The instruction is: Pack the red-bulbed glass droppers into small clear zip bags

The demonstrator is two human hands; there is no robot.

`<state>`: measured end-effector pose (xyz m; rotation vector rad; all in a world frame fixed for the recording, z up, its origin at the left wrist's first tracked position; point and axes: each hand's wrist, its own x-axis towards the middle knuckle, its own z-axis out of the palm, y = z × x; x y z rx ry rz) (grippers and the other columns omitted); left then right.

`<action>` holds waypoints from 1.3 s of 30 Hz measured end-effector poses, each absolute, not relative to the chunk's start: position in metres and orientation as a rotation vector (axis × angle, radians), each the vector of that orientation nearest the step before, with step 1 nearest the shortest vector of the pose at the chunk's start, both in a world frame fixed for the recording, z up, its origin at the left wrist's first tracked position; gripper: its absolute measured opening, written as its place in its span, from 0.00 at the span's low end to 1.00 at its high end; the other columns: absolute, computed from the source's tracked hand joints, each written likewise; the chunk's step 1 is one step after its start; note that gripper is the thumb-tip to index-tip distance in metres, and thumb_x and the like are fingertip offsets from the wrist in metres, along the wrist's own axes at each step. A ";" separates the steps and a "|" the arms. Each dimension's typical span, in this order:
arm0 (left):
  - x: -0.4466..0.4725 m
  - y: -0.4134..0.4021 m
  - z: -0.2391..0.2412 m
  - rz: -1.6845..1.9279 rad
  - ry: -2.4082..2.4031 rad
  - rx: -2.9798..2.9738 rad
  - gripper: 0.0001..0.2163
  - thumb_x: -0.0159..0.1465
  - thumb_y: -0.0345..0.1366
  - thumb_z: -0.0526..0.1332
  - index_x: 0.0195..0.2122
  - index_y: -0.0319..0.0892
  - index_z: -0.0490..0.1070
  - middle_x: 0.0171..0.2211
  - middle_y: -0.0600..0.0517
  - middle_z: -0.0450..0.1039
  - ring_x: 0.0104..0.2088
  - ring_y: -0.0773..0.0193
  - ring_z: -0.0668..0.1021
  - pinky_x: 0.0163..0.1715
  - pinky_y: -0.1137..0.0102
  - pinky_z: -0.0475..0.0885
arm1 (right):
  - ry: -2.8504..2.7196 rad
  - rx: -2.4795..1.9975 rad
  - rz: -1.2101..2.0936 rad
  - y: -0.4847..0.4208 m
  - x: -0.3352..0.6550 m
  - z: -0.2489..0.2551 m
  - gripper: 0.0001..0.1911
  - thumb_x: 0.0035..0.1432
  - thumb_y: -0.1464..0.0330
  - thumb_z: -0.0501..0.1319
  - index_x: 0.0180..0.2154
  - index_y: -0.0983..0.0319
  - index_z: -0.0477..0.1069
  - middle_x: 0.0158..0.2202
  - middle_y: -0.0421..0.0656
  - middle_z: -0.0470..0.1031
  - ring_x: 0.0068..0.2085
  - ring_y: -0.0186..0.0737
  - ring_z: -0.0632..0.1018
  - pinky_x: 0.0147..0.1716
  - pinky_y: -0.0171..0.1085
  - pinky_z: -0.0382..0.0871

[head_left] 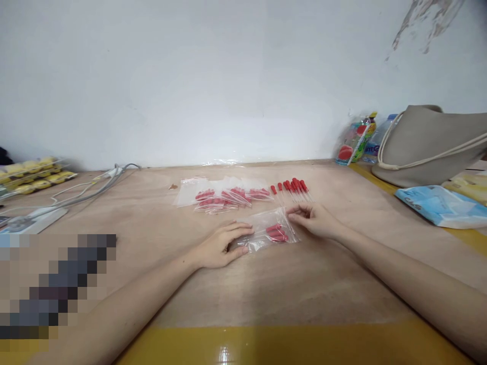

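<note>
A clear zip-lock bag (261, 247) lies flat on the table in front of me, with several red-bulbed droppers (277, 233) inside it, their bulbs toward the right end. My left hand (222, 246) rests at the bag's left end, fingers and thumb apart. At the far right corner, my right hand (314, 219) has its thumb and fingertips closed on the bag's edge. Just beyond lie several loose droppers (294, 185) with red bulbs and thin clear stems. To their left, filled bags (228, 195) overlap in a pile.
Cables (91, 187) and a power strip (41, 218) lie at the left, near yellow packaged items (38, 175). On the right are a drink bottle (353, 142), a grey bag (429, 147) and a blue-white packet (443, 205). A white wall (190, 76) stands behind the table.
</note>
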<state>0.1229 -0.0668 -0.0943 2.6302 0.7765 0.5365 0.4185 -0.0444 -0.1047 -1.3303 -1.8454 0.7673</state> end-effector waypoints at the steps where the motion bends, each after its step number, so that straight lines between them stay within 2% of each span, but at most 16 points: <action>1: 0.123 -0.067 -0.095 0.535 0.772 2.629 0.19 0.63 0.39 0.56 0.56 0.44 0.62 0.56 0.46 0.63 0.55 0.57 0.66 0.55 0.59 0.62 | -1.844 -1.412 0.639 -0.038 0.420 -0.103 0.09 0.48 0.65 0.58 0.31 0.63 0.72 0.28 0.42 0.75 0.28 0.36 0.73 0.29 0.35 0.66; 4: 0.123 -0.066 -0.096 0.544 0.765 2.623 0.19 0.63 0.39 0.57 0.55 0.45 0.63 0.56 0.46 0.63 0.55 0.57 0.67 0.55 0.58 0.62 | -1.890 -1.608 0.271 -0.013 0.418 -0.095 0.06 0.48 0.69 0.57 0.28 0.63 0.71 0.27 0.43 0.75 0.29 0.37 0.73 0.31 0.35 0.64; 8: 0.123 -0.067 -0.096 0.559 0.759 2.625 0.19 0.63 0.39 0.57 0.55 0.45 0.63 0.55 0.46 0.64 0.55 0.56 0.67 0.54 0.57 0.62 | -1.880 -1.783 0.091 0.020 0.399 -0.088 0.08 0.52 0.68 0.54 0.31 0.64 0.71 0.31 0.47 0.76 0.34 0.41 0.75 0.33 0.36 0.64; 13: 0.122 -0.067 -0.096 0.549 0.758 2.624 0.19 0.63 0.39 0.56 0.56 0.45 0.62 0.56 0.46 0.63 0.55 0.57 0.67 0.55 0.57 0.61 | -1.793 -2.089 0.122 0.049 0.373 -0.087 0.14 0.53 0.65 0.55 0.39 0.67 0.69 0.37 0.56 0.74 0.40 0.50 0.76 0.33 0.38 0.65; 21: 0.121 -0.067 -0.095 0.544 0.751 2.629 0.19 0.63 0.39 0.56 0.56 0.46 0.62 0.55 0.46 0.63 0.55 0.56 0.67 0.55 0.56 0.60 | -1.779 -2.052 0.148 0.037 0.371 -0.074 0.24 0.53 0.66 0.57 0.50 0.73 0.58 0.42 0.63 0.71 0.43 0.54 0.75 0.36 0.41 0.67; 23: 0.122 -0.067 -0.095 0.554 0.745 2.623 0.20 0.63 0.39 0.57 0.56 0.46 0.62 0.55 0.46 0.64 0.54 0.56 0.67 0.55 0.56 0.62 | -1.710 -1.967 0.218 0.023 0.386 -0.069 0.27 0.52 0.69 0.57 0.52 0.73 0.55 0.39 0.59 0.72 0.38 0.50 0.75 0.35 0.41 0.67; 25: 0.122 -0.066 -0.096 0.560 0.742 2.618 0.20 0.63 0.39 0.57 0.56 0.46 0.62 0.55 0.46 0.64 0.54 0.56 0.67 0.54 0.56 0.63 | -1.622 -1.811 0.361 0.007 0.404 -0.072 0.29 0.54 0.71 0.54 0.56 0.70 0.49 0.32 0.49 0.72 0.31 0.44 0.75 0.31 0.39 0.68; 27: 0.121 -0.066 -0.096 0.559 0.741 2.617 0.19 0.63 0.39 0.57 0.56 0.46 0.62 0.55 0.46 0.64 0.54 0.55 0.67 0.54 0.57 0.63 | -1.542 -1.613 0.481 -0.008 0.418 -0.083 0.32 0.54 0.70 0.52 0.58 0.66 0.42 0.27 0.39 0.67 0.24 0.38 0.73 0.26 0.36 0.68; 29: 0.121 -0.065 -0.096 0.555 0.745 2.617 0.19 0.63 0.39 0.57 0.56 0.46 0.62 0.55 0.46 0.63 0.55 0.56 0.67 0.54 0.57 0.62 | -1.411 -1.452 0.617 -0.021 0.424 -0.097 0.32 0.52 0.68 0.53 0.57 0.62 0.43 0.25 0.35 0.63 0.20 0.33 0.70 0.20 0.34 0.67; 32: 0.121 -0.065 -0.096 0.548 0.757 2.617 0.19 0.63 0.39 0.56 0.56 0.46 0.62 0.56 0.46 0.63 0.55 0.56 0.66 0.55 0.57 0.62 | -1.171 -1.279 0.786 -0.034 0.418 -0.113 0.27 0.49 0.67 0.57 0.49 0.58 0.47 0.25 0.32 0.62 0.20 0.31 0.71 0.19 0.32 0.69; 36: 0.121 -0.065 -0.096 0.538 0.756 2.627 0.19 0.63 0.39 0.56 0.56 0.46 0.62 0.56 0.46 0.63 0.55 0.57 0.66 0.55 0.57 0.61 | -0.947 -1.180 0.960 -0.044 0.403 -0.115 0.23 0.44 0.68 0.61 0.40 0.56 0.49 0.26 0.31 0.65 0.24 0.30 0.74 0.26 0.33 0.73; 39: 0.121 -0.066 -0.096 0.532 0.768 2.630 0.20 0.63 0.39 0.56 0.56 0.46 0.62 0.56 0.47 0.63 0.56 0.57 0.66 0.56 0.58 0.61 | -0.910 -1.091 1.105 -0.049 0.399 -0.114 0.20 0.45 0.67 0.61 0.36 0.57 0.51 0.26 0.32 0.68 0.25 0.30 0.76 0.30 0.35 0.74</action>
